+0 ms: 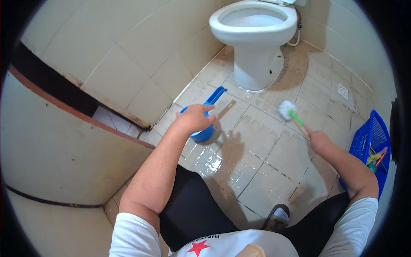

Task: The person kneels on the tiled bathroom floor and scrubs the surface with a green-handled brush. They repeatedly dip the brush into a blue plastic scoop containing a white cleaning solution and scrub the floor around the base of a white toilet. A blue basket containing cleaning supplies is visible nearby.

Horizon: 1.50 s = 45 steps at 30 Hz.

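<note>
My right hand point(318, 141) grips the green handle of a toilet brush point(286, 110). The brush's round white bristle head is over the tiled floor, in front of the toilet. Fingers spread, my left hand point(196, 119) is over a blue plastic water dipper point(202, 136) and hides much of its bowl. The dipper's long handle point(216, 95) points up towards the toilet. Whether the left hand touches the dipper cannot be told. Wet, shiny floor tiles point(221, 160) lie below the left hand.
A white toilet point(257, 51) with its seat ring showing stands ahead. At the right wall is a blue plastic basket point(361, 141) holding several small items. A white floor drain point(343, 91) lies near the far right wall. On the left, a door point(64, 144) stands beside the tiled wall.
</note>
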### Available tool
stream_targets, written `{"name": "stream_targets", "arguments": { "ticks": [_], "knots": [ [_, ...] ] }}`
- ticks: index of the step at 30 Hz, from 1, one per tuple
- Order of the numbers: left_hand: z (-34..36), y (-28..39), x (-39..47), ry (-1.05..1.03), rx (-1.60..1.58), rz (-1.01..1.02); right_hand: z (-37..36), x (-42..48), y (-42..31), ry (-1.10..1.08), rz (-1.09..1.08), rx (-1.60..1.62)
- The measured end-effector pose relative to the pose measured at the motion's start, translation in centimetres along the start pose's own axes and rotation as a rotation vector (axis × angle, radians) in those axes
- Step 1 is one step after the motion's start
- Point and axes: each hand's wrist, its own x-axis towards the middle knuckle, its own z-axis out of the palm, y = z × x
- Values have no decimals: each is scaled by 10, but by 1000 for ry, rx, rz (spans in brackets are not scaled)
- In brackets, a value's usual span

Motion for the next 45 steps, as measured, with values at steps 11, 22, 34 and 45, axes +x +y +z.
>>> {"name": "stream_targets", "arguments": {
  "ticks": [11, 22, 34, 45],
  "knots": [
    [7, -2, 2, -62, 45, -7, -4, -39, -75, -182, -411, 25],
    [20, -11, 9, -123, 70, -42, 3, -56, -115, -318, -604, -6],
    [2, 4, -1, -74, 31, -58, 5, 16, -14, -48, -60, 94],
    [4, 12, -5, -79, 29, -59, -3, 72, -48, 155, -160, 117]
  ]
}}
